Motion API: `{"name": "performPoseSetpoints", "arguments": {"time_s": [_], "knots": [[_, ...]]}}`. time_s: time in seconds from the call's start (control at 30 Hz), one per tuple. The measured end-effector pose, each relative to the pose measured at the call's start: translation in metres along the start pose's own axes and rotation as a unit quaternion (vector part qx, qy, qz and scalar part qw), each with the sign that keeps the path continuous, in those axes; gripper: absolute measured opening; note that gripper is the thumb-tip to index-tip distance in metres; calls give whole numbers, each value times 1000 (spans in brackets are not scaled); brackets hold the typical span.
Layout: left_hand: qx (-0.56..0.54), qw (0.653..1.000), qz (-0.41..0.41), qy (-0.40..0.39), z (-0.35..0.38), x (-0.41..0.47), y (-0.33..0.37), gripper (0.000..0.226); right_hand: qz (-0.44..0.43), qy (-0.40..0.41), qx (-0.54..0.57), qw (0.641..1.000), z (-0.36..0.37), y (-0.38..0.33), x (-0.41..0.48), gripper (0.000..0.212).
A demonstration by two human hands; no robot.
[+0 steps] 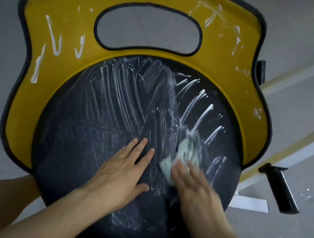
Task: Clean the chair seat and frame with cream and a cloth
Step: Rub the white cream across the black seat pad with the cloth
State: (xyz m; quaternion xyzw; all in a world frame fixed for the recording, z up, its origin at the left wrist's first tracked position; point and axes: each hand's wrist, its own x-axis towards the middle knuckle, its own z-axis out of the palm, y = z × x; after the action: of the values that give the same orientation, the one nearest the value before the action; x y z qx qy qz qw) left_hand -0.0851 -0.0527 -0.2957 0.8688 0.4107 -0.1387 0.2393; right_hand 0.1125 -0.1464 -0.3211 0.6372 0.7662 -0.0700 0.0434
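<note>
Both grips released: left hand (123, 172) flat on seat (90, 130), right hand (193, 185) (blurred) pressing cloth (186, 150).

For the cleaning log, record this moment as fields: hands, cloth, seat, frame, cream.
left hand: flat on the seat, fingers straight
right hand: presses the cloth onto the seat; blurred
cloth: pale, crumpled, on the seat's right half
seat: dark, round, smeared in thin white streaks
frame: yellow, with an oval cutout
cream: thick white lines on the frame's left side and on the seat beyond the cloth
</note>
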Motion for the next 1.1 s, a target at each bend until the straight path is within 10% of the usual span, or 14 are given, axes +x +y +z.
{"name": "performPoseSetpoints", "arguments": {"time_s": [0.13,0.83,1.1], "knots": [[9,1000,0,-3,1,-3,-3,91,103,-22,34,994,-18,0,29,79],[4,1000,8,10,0,6,-4,94,34,-81,92,992,-16,-41,-43,59],[4,1000,-13,10,-1,1,-6,95,93,-29,31,995,-41,-6,90,61]]}}
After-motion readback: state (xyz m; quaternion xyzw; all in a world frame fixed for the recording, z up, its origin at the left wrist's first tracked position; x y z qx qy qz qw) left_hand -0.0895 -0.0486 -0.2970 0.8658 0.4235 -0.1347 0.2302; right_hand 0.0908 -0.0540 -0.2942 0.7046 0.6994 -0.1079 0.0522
